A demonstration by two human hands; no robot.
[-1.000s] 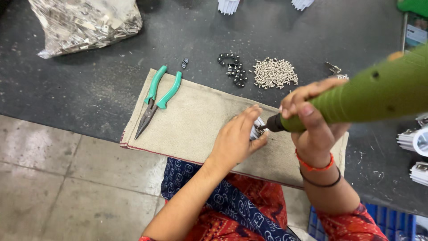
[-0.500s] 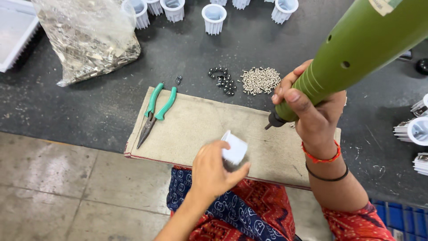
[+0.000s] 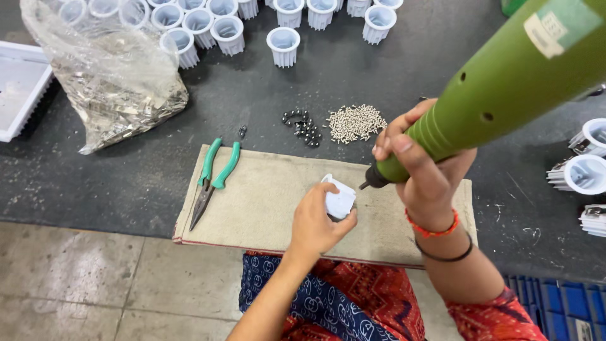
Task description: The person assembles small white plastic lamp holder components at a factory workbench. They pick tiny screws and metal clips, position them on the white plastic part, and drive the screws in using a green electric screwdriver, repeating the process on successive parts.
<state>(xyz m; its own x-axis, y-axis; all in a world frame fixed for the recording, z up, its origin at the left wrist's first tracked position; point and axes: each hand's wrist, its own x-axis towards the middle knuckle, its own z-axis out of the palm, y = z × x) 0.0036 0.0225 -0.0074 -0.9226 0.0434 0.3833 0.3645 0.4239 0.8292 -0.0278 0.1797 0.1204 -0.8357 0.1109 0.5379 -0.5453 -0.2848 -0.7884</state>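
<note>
Grip of the left hand [image 3: 319, 221] is closed around a small white square plastic part [image 3: 339, 201], pinched between thumb and fingers and held just above the beige fabric mat [image 3: 265, 196]. Grip of the right hand [image 3: 420, 161] is wrapped firmly round the lower barrel of a large green cylindrical power screwdriver [image 3: 499, 88], which slants up to the far right; its dark tip [image 3: 372, 180] points down and left and sits just beside the white part, slightly apart from it. An orange band and a dark band circle the right wrist.

On the mat's left portion lie long-nosed pliers with teal handles [image 3: 213, 180], jaws pointing toward the near edge. The mat rests on a dark grey worktop [image 3: 126, 177]. Just beyond the mat's far edge are a small cluster of dark round beads [image 3: 303, 125] and, to its right, a heap of small silvery screws [image 3: 356, 122]. At far left sits a clear plastic bag of small metallic pieces [image 3: 120, 88], with a white tray [image 3: 19, 95] beside it at the left edge. White ribbed plastic cups [image 3: 284, 45] stand in rows along the far side; similar ones lie at the right edge [image 3: 584, 170].
</note>
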